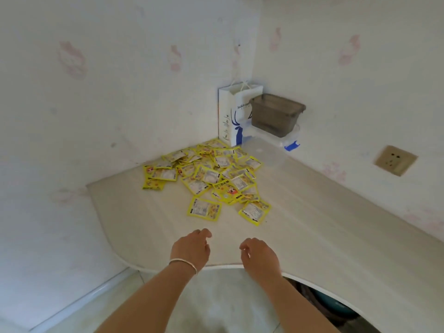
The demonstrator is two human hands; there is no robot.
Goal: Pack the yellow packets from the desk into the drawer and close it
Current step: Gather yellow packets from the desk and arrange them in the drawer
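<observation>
Counter: a pale, wood-grain counter (312, 236) with a curved white front edge fills the middle and the right of the frame and runs into the corner of two walls.
Packets: a loose heap of small yellow foil packets (206, 175) with white printed labels lies on the counter a little above the centre of the frame, near the wall corner. Many overlap each other. Two packets lie flat at the lower edge of the heap, one at centre (204, 209) and one to its right (255, 211), a little apart from each other.
Left hand: the left hand (191, 248), with a thin silver bracelet (183, 264) on the wrist, is at lower centre, over the front part of the counter. Its grip is loose, the fingers curled down, and it holds nothing.
Right hand: the right hand (260, 257) is just to the right of the left one, also over the front edge. Its grip is the same, fingers curled and slack, nothing in it. Both hands are well below the heap in the frame and touch no packet.
Corner things: a white paper bag with blue print and cord handles (231, 116) stands upright in the corner, just above the heap. To its right a grey translucent plastic box (276, 115) sits on a clear plastic container with blue clips (289, 141).
Wall: a beige wall socket (395, 160) is at the right of the frame. The wallpaper is white with faint pink figures.
Drawer: it is outside the view.
</observation>
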